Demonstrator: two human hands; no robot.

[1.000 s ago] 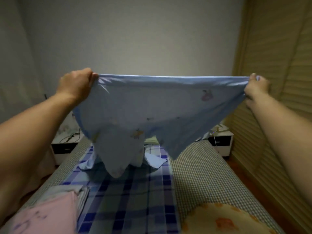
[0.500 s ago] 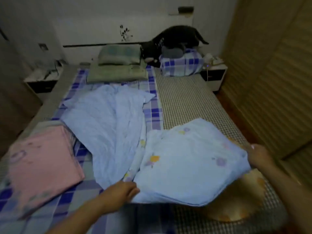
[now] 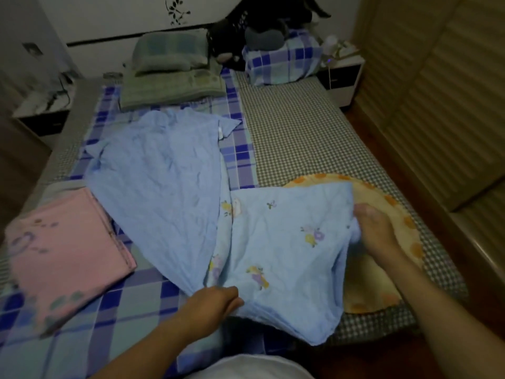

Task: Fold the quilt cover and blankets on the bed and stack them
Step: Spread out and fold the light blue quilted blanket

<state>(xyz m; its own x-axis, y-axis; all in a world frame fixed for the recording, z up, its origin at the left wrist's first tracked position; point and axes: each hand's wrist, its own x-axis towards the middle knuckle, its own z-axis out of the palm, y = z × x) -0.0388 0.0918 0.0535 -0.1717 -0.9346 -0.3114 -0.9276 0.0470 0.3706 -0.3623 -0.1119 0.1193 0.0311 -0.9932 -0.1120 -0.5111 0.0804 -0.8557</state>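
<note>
Fingers of left hand (image 3: 211, 302) curled onto near-left corner of light blue quilt cover (image 3: 284, 250), pinching the cloth; fingers of right hand (image 3: 375, 231) bunched over the cover's right edge, exact pinch hard to tell. Quilt cover spread across near-middle of bed (image 3: 295, 138), floral part doubled over on the right, plain part trailing far-left, right side overlapping orange-patterned blanket (image 3: 382, 272). Step in hand, by the look of it: laying the half-folded cover flat and squaring it. Next move likely calls for drawing the trailing plain part in and matching edges before another fold. Near corner hanging over bed's near edge. Folded pink blanket (image 3: 62, 250) near-left, just beside the plain part. Open checked mattress to the far right, good room for spreading; pillows (image 3: 169, 50) and dark animal (image 3: 246, 26) far off at the head.
</note>
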